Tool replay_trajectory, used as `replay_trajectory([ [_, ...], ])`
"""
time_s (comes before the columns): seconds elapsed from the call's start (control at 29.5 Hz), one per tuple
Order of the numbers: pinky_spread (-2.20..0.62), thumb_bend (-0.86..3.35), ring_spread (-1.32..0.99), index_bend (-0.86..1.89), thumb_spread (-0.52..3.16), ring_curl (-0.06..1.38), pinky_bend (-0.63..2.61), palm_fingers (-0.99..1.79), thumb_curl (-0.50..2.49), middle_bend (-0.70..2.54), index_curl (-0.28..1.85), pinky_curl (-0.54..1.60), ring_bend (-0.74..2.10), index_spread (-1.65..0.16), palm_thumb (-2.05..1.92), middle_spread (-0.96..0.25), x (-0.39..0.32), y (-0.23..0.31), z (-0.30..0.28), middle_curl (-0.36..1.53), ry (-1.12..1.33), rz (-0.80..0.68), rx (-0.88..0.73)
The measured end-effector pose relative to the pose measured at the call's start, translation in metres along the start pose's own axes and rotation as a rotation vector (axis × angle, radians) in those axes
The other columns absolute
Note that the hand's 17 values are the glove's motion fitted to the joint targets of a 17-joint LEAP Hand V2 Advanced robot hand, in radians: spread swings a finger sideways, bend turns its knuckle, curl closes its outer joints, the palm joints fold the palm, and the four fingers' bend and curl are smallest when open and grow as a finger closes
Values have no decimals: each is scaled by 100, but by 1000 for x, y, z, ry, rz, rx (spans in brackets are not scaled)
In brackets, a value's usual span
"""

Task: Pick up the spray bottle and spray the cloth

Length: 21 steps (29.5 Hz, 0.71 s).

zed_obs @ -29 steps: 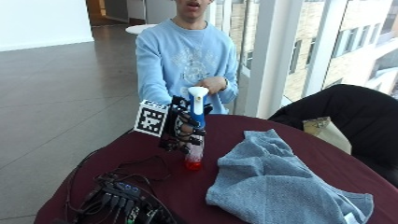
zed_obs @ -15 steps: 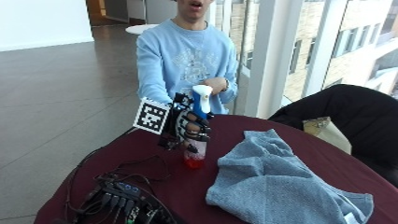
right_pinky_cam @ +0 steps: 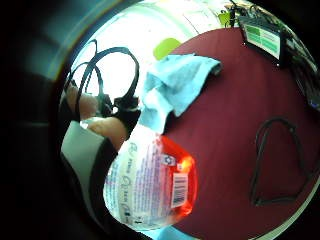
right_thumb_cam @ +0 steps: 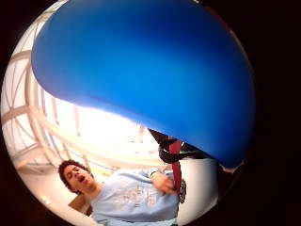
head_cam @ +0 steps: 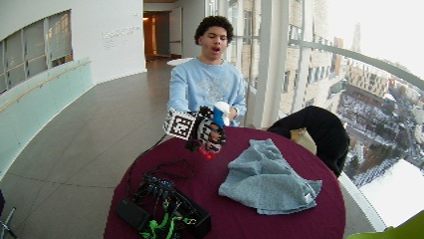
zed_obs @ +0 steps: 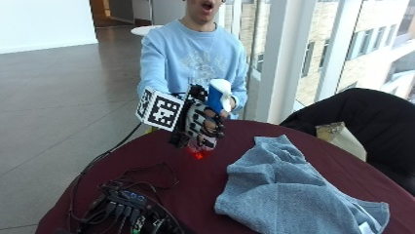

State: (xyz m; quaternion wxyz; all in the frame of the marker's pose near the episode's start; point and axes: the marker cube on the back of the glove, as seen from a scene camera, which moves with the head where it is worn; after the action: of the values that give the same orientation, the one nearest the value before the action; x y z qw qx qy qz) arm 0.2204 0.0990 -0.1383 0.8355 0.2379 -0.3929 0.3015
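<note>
The gloved right hand [zed_obs: 202, 124] is wrapped around the spray bottle [zed_obs: 211, 114], holding it upright and clear of the bench [zed_obs: 195, 195] near the person's edge. The cloth [zed_obs: 292, 195] lies crumpled on the bench, well apart, toward the opposite edge. The nozzle probably needs turning toward it.

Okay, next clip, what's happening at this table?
A person at a round maroon table holds a spray bottle in the gloved right hand, lifted clear of the tabletop. The blue-grey cloth lies crumpled on the table beside it, untouched. No spray is visible yet.
</note>
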Motion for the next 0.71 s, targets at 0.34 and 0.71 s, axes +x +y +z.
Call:
replay_trajectory([
  [0.34,20,-3,-9,12,89,42,19,114,52,43,31,30,61,-20,87,-11,-21,-29,15,48,67,127,-266],
  [0.71,21,-2,-7,12,97,41,18,114,52,47,31,31,61,-18,83,-9,-35,-59,50,49,163,274,-500],
])
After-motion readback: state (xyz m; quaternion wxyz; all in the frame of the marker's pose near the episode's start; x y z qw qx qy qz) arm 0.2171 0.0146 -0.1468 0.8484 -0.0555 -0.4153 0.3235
